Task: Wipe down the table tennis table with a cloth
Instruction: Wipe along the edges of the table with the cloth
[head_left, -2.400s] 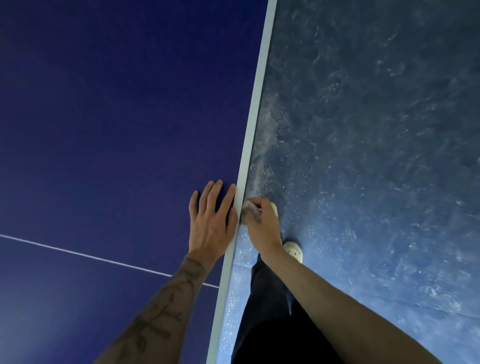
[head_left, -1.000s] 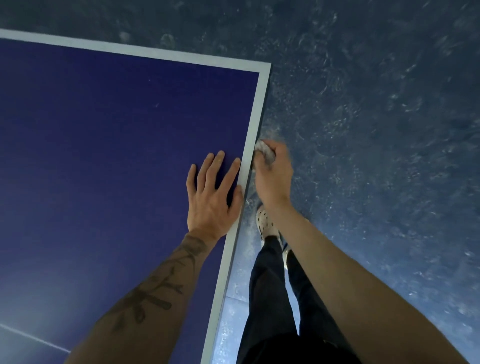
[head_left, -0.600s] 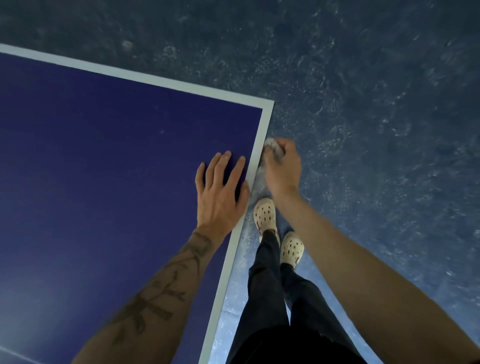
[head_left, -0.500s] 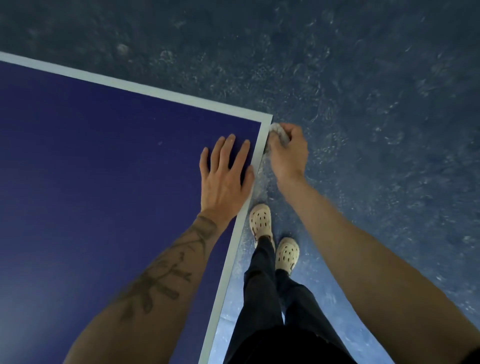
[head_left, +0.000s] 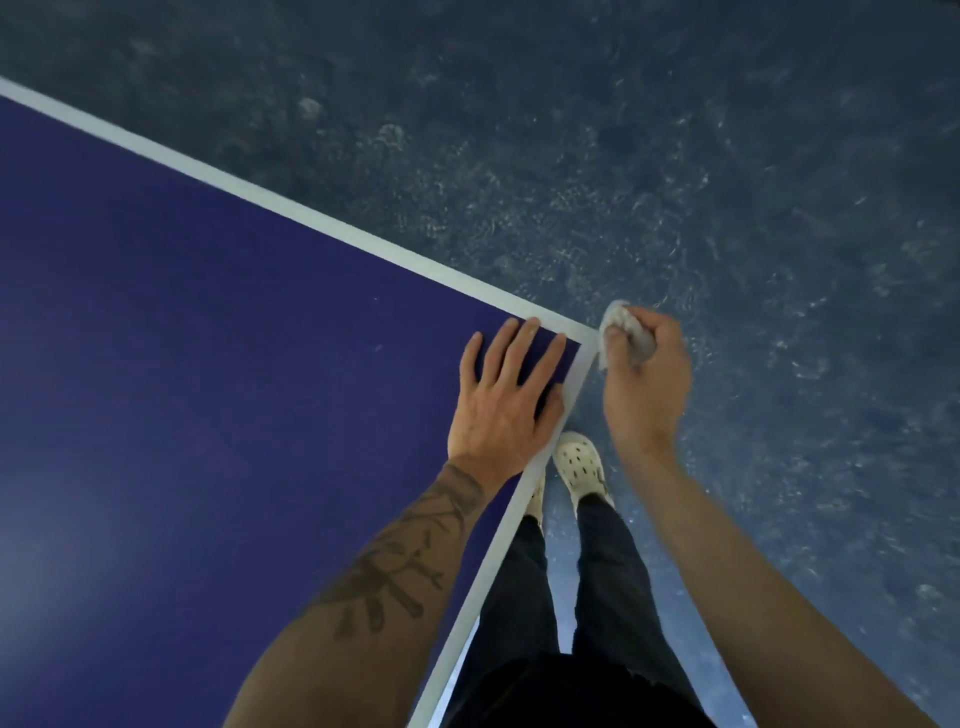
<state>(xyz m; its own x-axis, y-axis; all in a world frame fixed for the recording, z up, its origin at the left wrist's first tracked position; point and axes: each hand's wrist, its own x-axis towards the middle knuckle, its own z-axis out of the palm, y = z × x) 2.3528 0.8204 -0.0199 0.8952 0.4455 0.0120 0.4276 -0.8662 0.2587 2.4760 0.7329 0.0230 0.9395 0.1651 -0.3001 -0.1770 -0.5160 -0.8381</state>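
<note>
Since the earlier frame the right hand (head_left: 644, 384), fingers clenched round the grey cloth (head_left: 626, 332), has advanced to the tabletop (head_left: 208, 364) corner. The left hand (head_left: 506, 400) lies flat, fingers released, at 9 o'clock of the cloth. A pale shoe (head_left: 579, 462) stands at 6 o'clock on the floor (head_left: 727, 208).

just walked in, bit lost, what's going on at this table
A person is wiping a dark blue table tennis table with white edge lines. Their right hand grips a crumpled grey cloth at the table's corner, against its edge. Their left hand rests flat and splayed on the top beside that corner. They stand alongside in white perforated clogs.
</note>
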